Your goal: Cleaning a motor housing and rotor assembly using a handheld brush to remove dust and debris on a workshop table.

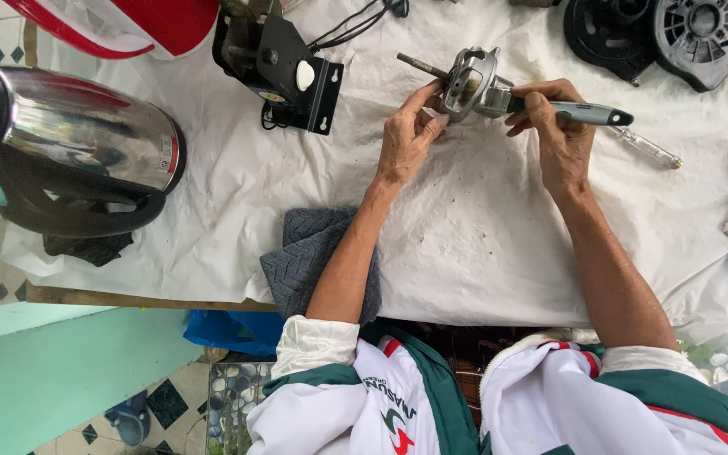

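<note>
Both forearms are bare, the sleeves pushed up above the elbows. The jacket point(507, 396) is white with dark green panels and thin red piping, its cuffs bunched at about 7 o'clock and 5 o'clock in the view. A green-and-red printed emblem sits on the chest near 6 o'clock (lettering beside it). The left hand point(408, 135) and right hand point(559, 135) wear no gloves or rings.

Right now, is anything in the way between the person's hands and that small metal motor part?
Nothing visible. The left hand already holds the metal motor housing by its rim, and the right hand presses a grey-handled screwdriver against it.
</note>
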